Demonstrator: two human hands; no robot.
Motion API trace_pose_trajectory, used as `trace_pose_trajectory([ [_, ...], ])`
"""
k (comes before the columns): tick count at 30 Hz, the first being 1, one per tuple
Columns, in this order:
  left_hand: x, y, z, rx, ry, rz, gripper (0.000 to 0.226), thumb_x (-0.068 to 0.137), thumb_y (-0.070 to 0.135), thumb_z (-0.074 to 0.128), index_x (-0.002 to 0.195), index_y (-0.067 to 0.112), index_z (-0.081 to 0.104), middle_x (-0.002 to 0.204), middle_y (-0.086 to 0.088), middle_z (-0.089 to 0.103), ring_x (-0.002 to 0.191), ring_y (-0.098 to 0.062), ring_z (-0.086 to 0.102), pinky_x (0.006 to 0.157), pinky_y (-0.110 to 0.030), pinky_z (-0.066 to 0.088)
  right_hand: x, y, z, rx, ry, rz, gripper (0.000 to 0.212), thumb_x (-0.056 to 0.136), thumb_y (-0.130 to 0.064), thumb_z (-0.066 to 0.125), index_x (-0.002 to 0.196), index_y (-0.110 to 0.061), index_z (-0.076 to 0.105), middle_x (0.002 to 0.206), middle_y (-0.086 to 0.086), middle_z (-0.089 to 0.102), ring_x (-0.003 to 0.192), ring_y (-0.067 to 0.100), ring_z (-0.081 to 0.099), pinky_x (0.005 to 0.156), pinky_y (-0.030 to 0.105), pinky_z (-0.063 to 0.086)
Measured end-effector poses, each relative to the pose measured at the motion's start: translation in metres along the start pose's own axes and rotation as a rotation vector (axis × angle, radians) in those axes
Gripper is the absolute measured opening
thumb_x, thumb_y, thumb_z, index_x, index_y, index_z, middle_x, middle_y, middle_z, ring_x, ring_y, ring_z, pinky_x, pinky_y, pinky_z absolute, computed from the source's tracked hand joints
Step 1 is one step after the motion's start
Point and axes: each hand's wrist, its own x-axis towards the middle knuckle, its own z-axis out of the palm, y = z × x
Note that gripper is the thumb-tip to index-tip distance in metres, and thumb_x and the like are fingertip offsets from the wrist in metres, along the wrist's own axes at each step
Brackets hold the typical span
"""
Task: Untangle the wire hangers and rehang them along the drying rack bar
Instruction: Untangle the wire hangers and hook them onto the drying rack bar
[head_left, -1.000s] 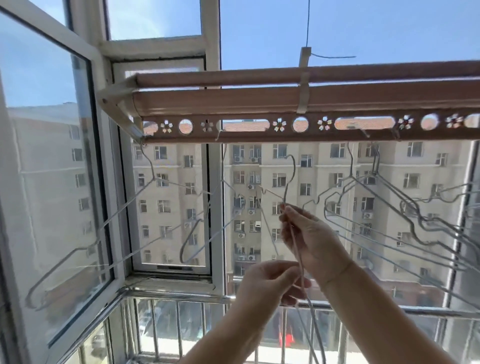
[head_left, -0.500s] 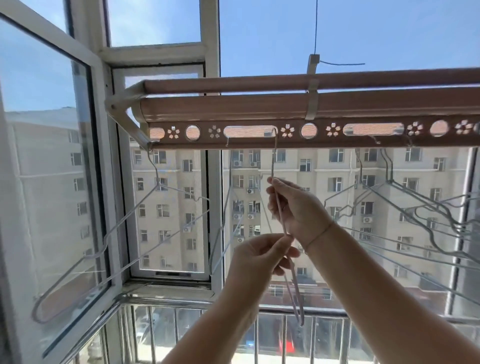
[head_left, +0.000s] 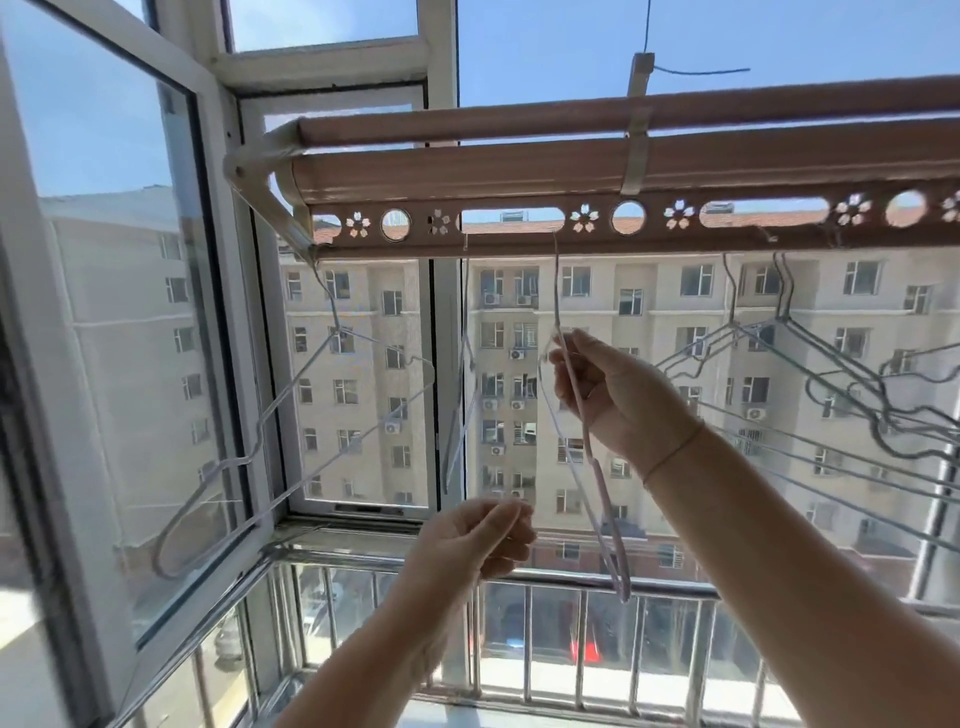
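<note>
At far left an open window pane (head_left: 104, 270) swings inward. Beside it a wire hanger (head_left: 298, 374) hangs from the left end of the drying rack bar (head_left: 519, 244), its hook up at the bar and its wide body slanting down and left in front of the glass. Just right of it, a second hanger (head_left: 464, 312) hangs from the bar's long slot, seen nearly edge-on, with its long axis straight down.

The left hand (head_left: 467, 540) is raised below that hanger, apart from it. Its fingers are curled with the thumb against the forefinger, and whether anything thin lies between them cannot be told.

Next comes the pale hanger (head_left: 611, 525) being rehung. Its hook points up and meets the bar's lower edge at the right end of the same slot. The body runs steeply down and slightly right, edge-on, its lowest bend in front of the balcony railing (head_left: 571, 577). The right hand (head_left: 618, 395) pinches it between thumb and fingertips where the neck meets the shoulders.

Further right a cluster of hangers (head_left: 831, 354) hangs crowded from the bar, the shoulders overlapping and crossing, reaching behind the right wrist. Apartment blocks stand beyond.
</note>
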Motion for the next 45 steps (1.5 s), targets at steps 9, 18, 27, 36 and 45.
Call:
trace_pose_trajectory([
  [9, 0.001, 0.017, -0.049, -0.049, 0.279, 0.054, 0.028, 0.088, 0.03, 0.052, 0.089, 0.006, 0.066, 0.081, -0.01, 0.068, 0.077, -0.02, 0.062, 0.072, -0.029, 0.047, -0.03, 0.039, -0.028, 0.113, 0.086, 0.096, 0.015, 0.09, -0.014, 0.054, 0.089, -0.003, 0.063, 0.068, 0.006, 0.066, 0.058, 0.012, 0.062, 0.055, 0.02, 0.054],
  [18, 0.011, 0.053, -0.058, -0.014, 0.247, 0.154, 0.029, 0.091, 0.036, 0.051, 0.087, 0.011, 0.064, 0.082, -0.005, 0.066, 0.077, -0.016, 0.061, 0.071, -0.028, 0.047, -0.061, 0.108, -0.024, 0.18, 0.125, 0.337, 0.016, 0.087, -0.014, 0.056, 0.09, 0.0, 0.061, 0.068, 0.008, 0.064, 0.055, 0.015, 0.061, 0.05, 0.023, 0.054],
  [27, 0.03, 0.088, -0.034, 0.001, 0.175, 0.074, 0.026, 0.088, 0.034, 0.059, 0.085, 0.008, 0.066, 0.07, -0.001, 0.07, 0.065, -0.013, 0.063, 0.063, -0.024, 0.048, -0.056, 0.119, 0.033, 0.345, 0.02, 0.36, 0.028, 0.089, -0.027, 0.054, 0.092, 0.0, 0.064, 0.08, 0.01, 0.068, 0.052, 0.008, 0.058, 0.049, 0.016, 0.05],
  [36, 0.039, 0.108, -0.015, -0.026, 0.068, -0.01, 0.016, 0.082, 0.02, 0.068, 0.088, 0.006, 0.067, 0.072, -0.003, 0.074, 0.062, -0.013, 0.065, 0.051, -0.02, 0.051, -0.037, 0.103, 0.055, 0.532, -0.023, 0.304, 0.01, 0.085, -0.013, 0.057, 0.082, -0.004, 0.059, 0.061, 0.003, 0.06, 0.045, 0.006, 0.055, 0.044, 0.013, 0.044],
  [45, 0.059, 0.121, -0.002, -0.011, 0.086, -0.022, 0.017, 0.088, 0.011, 0.061, 0.073, 0.003, 0.066, 0.056, -0.001, 0.068, 0.059, -0.011, 0.055, 0.045, -0.017, 0.043, -0.021, 0.095, 0.062, 0.643, 0.038, 0.298, 0.016, 0.09, -0.007, 0.054, 0.077, -0.001, 0.059, 0.057, 0.008, 0.059, 0.041, 0.01, 0.055, 0.038, 0.014, 0.044],
])
